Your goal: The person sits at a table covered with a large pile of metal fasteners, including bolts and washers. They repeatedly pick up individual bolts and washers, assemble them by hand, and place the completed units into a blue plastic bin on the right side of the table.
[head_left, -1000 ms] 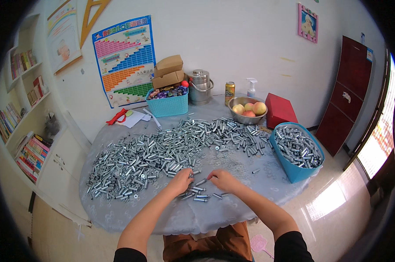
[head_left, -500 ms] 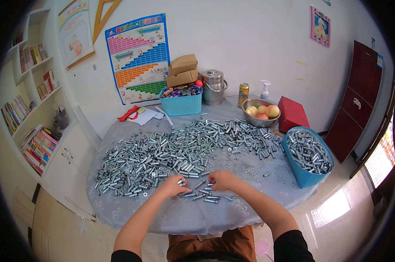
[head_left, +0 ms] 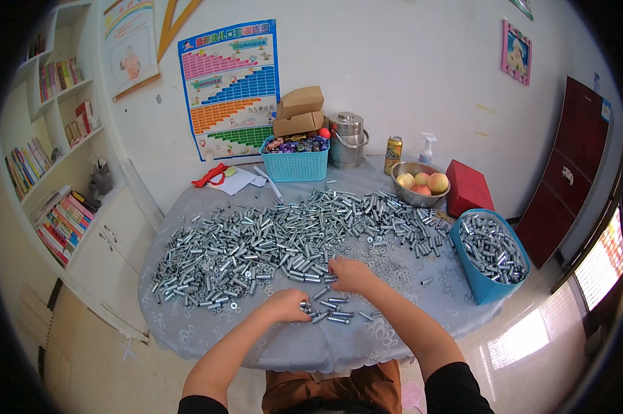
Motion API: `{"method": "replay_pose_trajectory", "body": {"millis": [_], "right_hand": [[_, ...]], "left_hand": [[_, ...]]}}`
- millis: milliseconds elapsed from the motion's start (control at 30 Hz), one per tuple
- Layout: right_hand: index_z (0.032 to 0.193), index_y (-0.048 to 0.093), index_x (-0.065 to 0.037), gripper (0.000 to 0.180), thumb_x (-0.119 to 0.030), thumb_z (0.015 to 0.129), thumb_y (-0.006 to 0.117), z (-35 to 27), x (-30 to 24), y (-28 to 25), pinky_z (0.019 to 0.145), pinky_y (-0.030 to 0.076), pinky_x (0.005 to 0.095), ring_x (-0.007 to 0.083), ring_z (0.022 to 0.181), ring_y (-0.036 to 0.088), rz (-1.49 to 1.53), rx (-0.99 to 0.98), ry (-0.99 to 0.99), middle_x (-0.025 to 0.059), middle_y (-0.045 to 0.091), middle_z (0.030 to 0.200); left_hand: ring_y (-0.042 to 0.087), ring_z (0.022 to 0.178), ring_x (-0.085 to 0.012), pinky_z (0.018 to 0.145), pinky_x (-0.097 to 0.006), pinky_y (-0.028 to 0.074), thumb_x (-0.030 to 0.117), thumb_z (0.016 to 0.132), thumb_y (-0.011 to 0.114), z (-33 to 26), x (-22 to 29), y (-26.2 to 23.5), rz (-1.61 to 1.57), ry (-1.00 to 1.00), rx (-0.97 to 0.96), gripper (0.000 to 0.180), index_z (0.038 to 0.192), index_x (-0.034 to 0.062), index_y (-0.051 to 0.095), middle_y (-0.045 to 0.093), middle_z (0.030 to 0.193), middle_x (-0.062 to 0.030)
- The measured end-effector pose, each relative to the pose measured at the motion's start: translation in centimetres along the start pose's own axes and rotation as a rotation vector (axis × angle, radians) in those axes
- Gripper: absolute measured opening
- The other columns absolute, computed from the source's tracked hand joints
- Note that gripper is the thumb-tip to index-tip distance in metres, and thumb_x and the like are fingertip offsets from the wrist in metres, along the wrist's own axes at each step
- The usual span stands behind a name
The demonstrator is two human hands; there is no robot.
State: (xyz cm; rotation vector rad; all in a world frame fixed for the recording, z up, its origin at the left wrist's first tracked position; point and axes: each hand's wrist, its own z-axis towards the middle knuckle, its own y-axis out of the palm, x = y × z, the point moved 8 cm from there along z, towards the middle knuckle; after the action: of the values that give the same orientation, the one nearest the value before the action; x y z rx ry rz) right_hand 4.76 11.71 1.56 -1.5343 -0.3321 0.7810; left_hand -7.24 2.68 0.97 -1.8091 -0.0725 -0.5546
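A wide heap of silvery metal anchor sleeves (head_left: pixel 228 241), short and tube-shaped, covers the middle and left of the table. My left hand (head_left: pixel 288 306) is closed around a few metal pieces (head_left: pixel 305 304) that show by its fingertips, low over the cloth. My right hand (head_left: pixel 350 275) reaches the heap's near edge with its fingers curled in; whatever they grip is hidden. Between and just right of my hands lies a small loose group of anchor sleeves (head_left: pixel 338 319). Flat washers (head_left: pixel 234 306) are scattered among the pieces.
At the right edge stands a blue bin (head_left: pixel 478 276) filled with similar metal pieces. Behind the heap are a steel bowl (head_left: pixel 421 198) of fruit, a red box (head_left: pixel 470 190), a drink can (head_left: pixel 393 153), a spray bottle (head_left: pixel 427 150), a light-blue basket (head_left: pixel 294 168) and a lidded steel pot (head_left: pixel 348 141).
My left hand has moved right and nearer to me, up to the loose group. My right hand has shifted slightly farther out, to the heap's edge. The whole view has shifted slightly.
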Motion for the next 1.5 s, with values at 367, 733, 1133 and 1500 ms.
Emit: {"method": "replay_pose_trajectory", "body": {"millis": [367,733,1133,1500], "right_hand": [[0.095,0.057,-0.004,0.034,-0.028,0.072,0.061,-0.6,1.2,1.0,0.071,0.049,0.0432,0.0339,0.081,0.061,-0.14,0.025,-0.002,0.0165,0.062,0.087],[0.094,0.063,-0.006,0.028,-0.029,0.08,0.054,-6.7,11.2,-5.5,0.066,0.048,0.0356,0.0254,0.07,0.062,0.508,0.255,0.37,0.0125,0.064,0.074],[0.085,0.065,-0.008,0.022,-0.027,0.074,0.059,-27.9,26.1,-20.3,0.076,0.048,0.0411,0.0355,0.084,0.06,0.134,0.76,0.883,0.0192,0.064,0.084],[0.1,0.063,-0.005,0.032,-0.02,0.071,0.066,-33.5,28.2,-21.5,0.08,0.047,0.0361,0.0293,0.089,0.06,0.072,0.867,0.875,0.014,0.063,0.095]], "left_hand": [[0.061,0.07,-0.0278,0.065,-0.036,0.047,0.033,0.063,0.067,0.4,-0.9,1.1,-0.089,0.083,0.011,0.037,0.084,0.003,0.065,0.064,0.073,-0.0133],[0.029,0.041,-0.0051,0.036,-0.023,0.019,0.019,0.077,0.069,5.5,5.8,-2.4,-1.173,-0.276,-0.077,0.025,0.068,0.007,0.049,0.038,0.055,0.0024],[0.03,0.039,-0.006,0.034,-0.023,0.02,0.021,0.076,0.07,22.1,31.6,2.4,-1.098,0.063,-0.369,0.031,0.063,0.0095,0.044,0.036,0.054,0.0029],[0.056,0.081,-0.014,0.073,-0.029,0.046,0.014,0.084,0.059,30.2,37.2,6.4,-1.199,0.225,-0.187,0.02,0.101,0.0042,0.053,0.059,0.09,-0.0047]]}}
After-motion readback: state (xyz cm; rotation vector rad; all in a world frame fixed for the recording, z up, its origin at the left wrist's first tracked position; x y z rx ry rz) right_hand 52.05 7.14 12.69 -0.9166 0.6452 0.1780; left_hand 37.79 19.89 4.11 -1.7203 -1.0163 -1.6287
